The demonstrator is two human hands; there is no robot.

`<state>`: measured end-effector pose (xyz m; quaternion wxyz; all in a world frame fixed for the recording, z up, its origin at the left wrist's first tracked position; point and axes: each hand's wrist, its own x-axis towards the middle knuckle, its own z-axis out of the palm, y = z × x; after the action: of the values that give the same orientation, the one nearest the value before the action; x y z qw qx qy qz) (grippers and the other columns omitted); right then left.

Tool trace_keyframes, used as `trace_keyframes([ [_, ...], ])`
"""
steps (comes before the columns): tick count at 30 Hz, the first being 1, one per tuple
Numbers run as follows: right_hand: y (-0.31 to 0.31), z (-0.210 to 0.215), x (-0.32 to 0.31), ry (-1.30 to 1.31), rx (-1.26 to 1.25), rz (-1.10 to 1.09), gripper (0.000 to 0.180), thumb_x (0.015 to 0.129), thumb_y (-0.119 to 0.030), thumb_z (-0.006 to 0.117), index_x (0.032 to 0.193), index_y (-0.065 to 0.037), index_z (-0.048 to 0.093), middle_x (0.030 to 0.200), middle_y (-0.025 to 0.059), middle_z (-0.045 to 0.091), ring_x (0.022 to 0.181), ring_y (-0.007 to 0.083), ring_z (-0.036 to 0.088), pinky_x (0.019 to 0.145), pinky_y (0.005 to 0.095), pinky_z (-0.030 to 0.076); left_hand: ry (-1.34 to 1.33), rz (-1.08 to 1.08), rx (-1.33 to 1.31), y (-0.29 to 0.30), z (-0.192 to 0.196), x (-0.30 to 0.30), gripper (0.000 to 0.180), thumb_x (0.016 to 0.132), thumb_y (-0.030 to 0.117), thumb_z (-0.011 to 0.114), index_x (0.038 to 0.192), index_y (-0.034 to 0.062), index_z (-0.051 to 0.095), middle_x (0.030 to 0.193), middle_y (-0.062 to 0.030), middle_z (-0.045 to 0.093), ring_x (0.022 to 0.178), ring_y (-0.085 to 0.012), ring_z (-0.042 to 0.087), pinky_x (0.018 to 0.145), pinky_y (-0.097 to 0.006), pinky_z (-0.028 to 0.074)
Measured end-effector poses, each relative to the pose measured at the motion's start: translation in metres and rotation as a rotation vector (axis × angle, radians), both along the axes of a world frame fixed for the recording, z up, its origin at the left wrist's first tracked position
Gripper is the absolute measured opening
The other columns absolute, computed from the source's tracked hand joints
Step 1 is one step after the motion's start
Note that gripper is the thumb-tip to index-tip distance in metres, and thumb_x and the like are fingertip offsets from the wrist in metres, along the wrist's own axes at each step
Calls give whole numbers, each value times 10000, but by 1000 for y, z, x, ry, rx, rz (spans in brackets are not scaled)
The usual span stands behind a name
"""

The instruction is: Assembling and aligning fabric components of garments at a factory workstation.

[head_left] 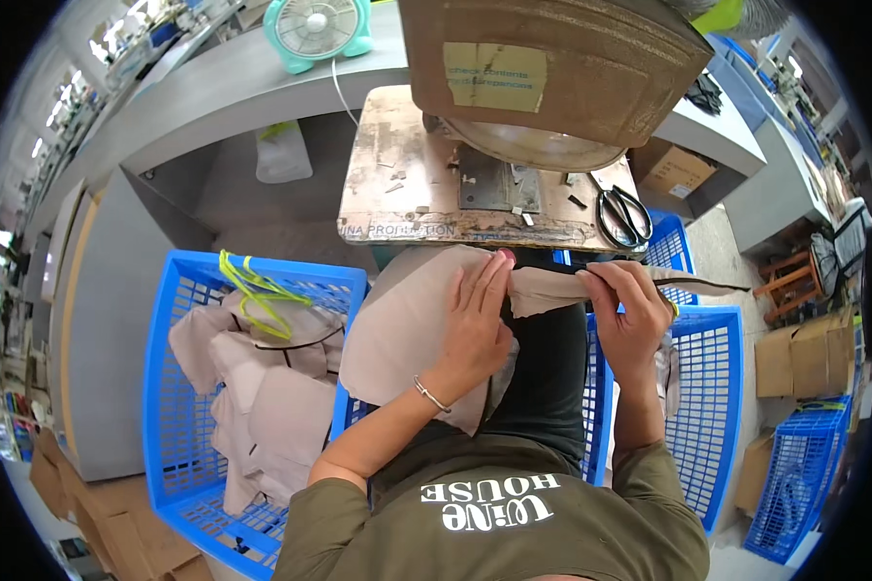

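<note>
A large pale pinkish-beige fabric piece (397, 334) lies over my lap, its upper edge close to the worktable. My left hand (477, 334) rests on it with the fingers stretched out flat, their tips by its right edge. Something small and reddish shows at those fingertips, too small to make out. To the right, my right hand (632, 305) pinches a narrower beige fabric piece (545, 290) between thumb and fingers. That piece runs sideways toward the left fingertips, and a dark-edged tail of it sticks out past the right hand.
A worn worktable (388, 194) stands ahead, carrying black-handled scissors (625, 215) and scraps. Above it, a brown cardboard-covered machine (591, 68) blocks the view. Blue baskets stand either side; the left basket (165, 387) holds beige fabric pieces and a yellow-green cord (252, 290). A turquoise fan (317, 27) sits behind.
</note>
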<state>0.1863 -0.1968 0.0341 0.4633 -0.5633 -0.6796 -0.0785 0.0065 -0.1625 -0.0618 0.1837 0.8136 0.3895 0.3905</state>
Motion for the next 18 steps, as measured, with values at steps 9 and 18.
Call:
trace_keyframes([
  [9, 48, -14, 33, 64, -44, -66, 73, 816, -75, 730, 865, -36, 693, 750, 62, 642, 556, 158, 584, 525, 251, 450, -104, -222, -483, 82, 37, -38, 212, 947, 97, 538, 1124, 1, 604, 888, -137, 663, 806, -228, 623, 859, -331, 477],
  [18, 106, -35, 61, 121, -213, -82, 148, 839, -172, 709, 867, -27, 698, 734, 102, 652, 608, 221, 627, 599, 301, 480, 109, -286, -583, 157, 72, -30, 236, 920, 170, 604, 1038, -26, 663, 830, -143, 670, 756, -210, 621, 732, -319, 487],
])
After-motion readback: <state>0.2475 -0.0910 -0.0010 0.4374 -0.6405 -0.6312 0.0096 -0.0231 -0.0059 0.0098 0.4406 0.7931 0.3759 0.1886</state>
